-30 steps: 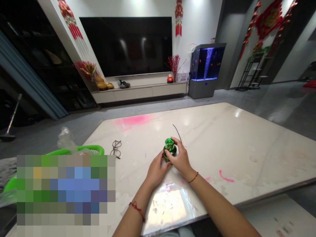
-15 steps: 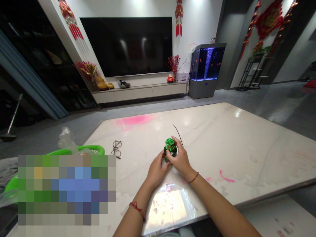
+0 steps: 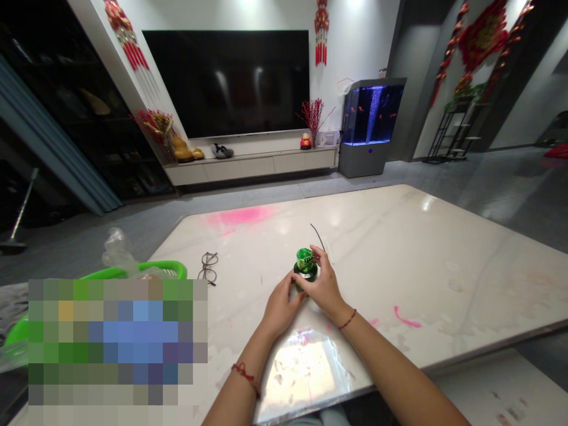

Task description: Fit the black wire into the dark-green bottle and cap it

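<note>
A small dark green bottle point(image 3: 306, 273) with a shiny, ridged green cap point(image 3: 304, 258) stands upright between my hands near the front of the table. My left hand point(image 3: 283, 303) is closed round its lower left side. My right hand point(image 3: 325, 281) curls round it from the right, with fingers at the cap and the thumb across the bottle's front. My hands hide the lower part of the bottle. Just behind my right hand lies a thin black cord point(image 3: 318, 235).
Eyeglasses point(image 3: 208, 268) lie left of my hands on the pale marble table point(image 3: 421, 254). A green basket point(image 3: 177, 268) with clear plastic sits at the left, partly blurred out. A pink strip point(image 3: 406, 318) lies to the right. A TV cabinet point(image 3: 252, 168) and fish tank point(image 3: 370, 118) stand beyond.
My right thumb has slid from the base of the cap down towards the bottle's body. Both hands stay round the bottle, and the view has shifted very slightly.
</note>
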{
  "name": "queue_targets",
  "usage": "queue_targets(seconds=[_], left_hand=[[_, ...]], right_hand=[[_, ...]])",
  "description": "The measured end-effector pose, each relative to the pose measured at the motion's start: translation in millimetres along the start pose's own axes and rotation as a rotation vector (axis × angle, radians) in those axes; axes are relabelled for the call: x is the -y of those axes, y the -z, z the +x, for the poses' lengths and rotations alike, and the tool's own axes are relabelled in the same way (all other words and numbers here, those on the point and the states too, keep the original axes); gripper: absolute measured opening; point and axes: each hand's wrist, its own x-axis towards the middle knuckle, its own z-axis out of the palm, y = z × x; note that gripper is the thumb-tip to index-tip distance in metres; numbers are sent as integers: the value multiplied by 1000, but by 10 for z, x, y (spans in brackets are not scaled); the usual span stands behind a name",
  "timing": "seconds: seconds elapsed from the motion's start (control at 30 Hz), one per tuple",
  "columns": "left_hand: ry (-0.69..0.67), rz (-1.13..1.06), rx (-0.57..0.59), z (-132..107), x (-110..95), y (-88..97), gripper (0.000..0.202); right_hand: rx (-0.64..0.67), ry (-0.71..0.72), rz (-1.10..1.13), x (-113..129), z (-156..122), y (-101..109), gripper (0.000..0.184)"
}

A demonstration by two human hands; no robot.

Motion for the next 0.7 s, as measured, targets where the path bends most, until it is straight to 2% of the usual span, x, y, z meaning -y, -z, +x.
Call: queue_targets(seconds=[0.37,0.53,0.7], left_hand=[[8,13,-7,12,52,-22,58],[13,-9,-9,13,78,-34,57],[14,-20,-11,18,69,-25,54]], right_hand=[[-10,6,16,-32,18,-2,52],[-44,25,-9,-25,40,27,54],[16,21,-14,-54,96,99,57]])
